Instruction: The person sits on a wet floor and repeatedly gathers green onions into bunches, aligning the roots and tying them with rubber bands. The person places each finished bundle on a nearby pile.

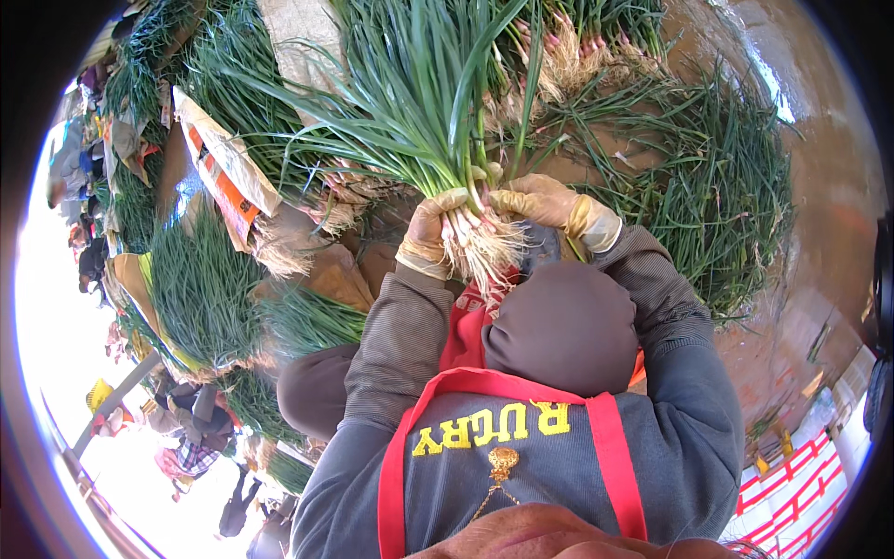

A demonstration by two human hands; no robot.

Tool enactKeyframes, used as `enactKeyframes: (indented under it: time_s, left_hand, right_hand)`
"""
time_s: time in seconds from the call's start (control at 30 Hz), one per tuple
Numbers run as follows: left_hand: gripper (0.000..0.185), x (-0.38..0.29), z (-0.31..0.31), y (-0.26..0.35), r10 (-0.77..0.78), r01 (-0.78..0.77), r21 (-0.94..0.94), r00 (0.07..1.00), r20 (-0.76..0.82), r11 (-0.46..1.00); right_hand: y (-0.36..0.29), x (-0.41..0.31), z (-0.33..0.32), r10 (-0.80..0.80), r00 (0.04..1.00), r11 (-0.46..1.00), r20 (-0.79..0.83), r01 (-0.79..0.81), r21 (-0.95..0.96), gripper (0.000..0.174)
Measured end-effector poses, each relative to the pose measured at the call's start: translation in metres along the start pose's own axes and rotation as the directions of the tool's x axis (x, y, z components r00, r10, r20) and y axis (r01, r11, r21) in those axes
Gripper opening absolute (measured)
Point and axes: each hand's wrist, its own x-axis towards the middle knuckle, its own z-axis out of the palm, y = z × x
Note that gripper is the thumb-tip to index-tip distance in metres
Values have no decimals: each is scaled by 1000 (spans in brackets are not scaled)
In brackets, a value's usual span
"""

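Observation:
My left hand [429, 230], in a stained, thin, yellowish glove, grips a bunch of green garlic [426, 140] just above its bulbs. The long flat leaves fan upward and to the left. Pale roots [489, 251] hang toward my lap, beside my knee [566, 328]. My right hand [545, 206], gloved the same way, has its thumb and fingers against the stalks on the bunch's right side. Its fingertips are partly hidden among the stalks. A red cloth [464, 321] shows below the roots, between my legs.
Loose green leaves [719, 195] form a heap on the wet floor [831, 182] at right. More bunches with pink bulbs [573, 49] lie ahead. A printed sack [227, 175] and further green bunches [202, 286] are at left. Several people [195, 419] are in the left background.

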Motion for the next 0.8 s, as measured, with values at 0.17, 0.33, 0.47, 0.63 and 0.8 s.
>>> enactKeyframes:
  time_s: [0.17, 0.33, 0.47, 0.63, 0.8]
  left_hand:
    - [46, 5, 4, -2, 33, -33, -11, 999, 37, 999]
    - [33, 7, -14, -6, -86, 90, 41, 993, -87, 995]
    - [26, 12, -36, -8, -132, 178, 205, 967, -220, 962]
    - [25, 14, -42, -5, -311, 311, 96, 950, -16, 946]
    - [20, 13, -24, -13, -149, 215, 298, 961, -232, 930]
  right_hand:
    - [-22, -4, -9, -22, 916, 901, -401, 192, 389, 39]
    - [-37, 12, 12, -432, 770, 890, -469, 281, -359, 18]
    - [-38, 22, 3, -386, 845, 835, -371, 149, -529, 30]
    - [-33, 27, -13, -236, 914, 857, -331, 36, -514, 38]
    - [-33, 34, 0, -310, 853, 756, -420, -47, -653, 31]
